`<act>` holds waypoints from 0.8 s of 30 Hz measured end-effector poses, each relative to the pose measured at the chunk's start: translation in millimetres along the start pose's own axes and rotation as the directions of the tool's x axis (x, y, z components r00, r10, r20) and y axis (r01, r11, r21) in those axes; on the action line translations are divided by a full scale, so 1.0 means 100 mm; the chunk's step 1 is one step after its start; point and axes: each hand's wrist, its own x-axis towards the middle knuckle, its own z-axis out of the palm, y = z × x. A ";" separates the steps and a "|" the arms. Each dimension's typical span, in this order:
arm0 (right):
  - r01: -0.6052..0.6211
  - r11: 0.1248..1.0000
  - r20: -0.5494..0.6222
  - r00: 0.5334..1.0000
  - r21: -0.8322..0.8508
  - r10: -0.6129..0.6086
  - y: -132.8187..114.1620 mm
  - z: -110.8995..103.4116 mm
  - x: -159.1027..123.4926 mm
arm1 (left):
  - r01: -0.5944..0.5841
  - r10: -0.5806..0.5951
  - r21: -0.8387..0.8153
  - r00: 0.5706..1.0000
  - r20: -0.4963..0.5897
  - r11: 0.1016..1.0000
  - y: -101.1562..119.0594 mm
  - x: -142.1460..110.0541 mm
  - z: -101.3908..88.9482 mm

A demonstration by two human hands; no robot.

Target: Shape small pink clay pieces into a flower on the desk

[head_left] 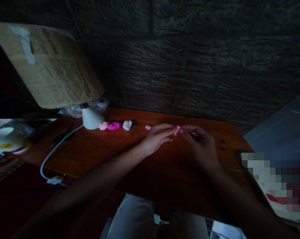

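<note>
Between the fingertips of my two hands is a small piece of pink modelling clay [177, 129], held above the wooden table. My left hand [156, 137] pinches it from the left, fingers nearly straight and pressed together. From the right, my right hand [202, 142] closes thumb and fingers on it. A bit of brighter pink shows by the right fingers, partly hidden. Behind my left hand lies a small pink lump [148, 127]. Farther left sit a white lump [127, 125], a magenta lump [114, 125] and a pale pink lump [103, 125].
A lamp with a newspaper-print shade [55, 66] stands at the table's left; its white cord [49, 152] hangs over the front edge. Dark scissors [64, 132] and a white cup [5, 139] are farther left. A dark block wall [189, 59] rises behind the wooden table [102, 152].
</note>
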 end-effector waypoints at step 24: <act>0.027 0.998 0.026 0.999 -0.064 -0.025 0.00 0.01 -0.02 | -0.017 0.017 0.010 0.998 -0.067 1.000 0.01 0.01 0.01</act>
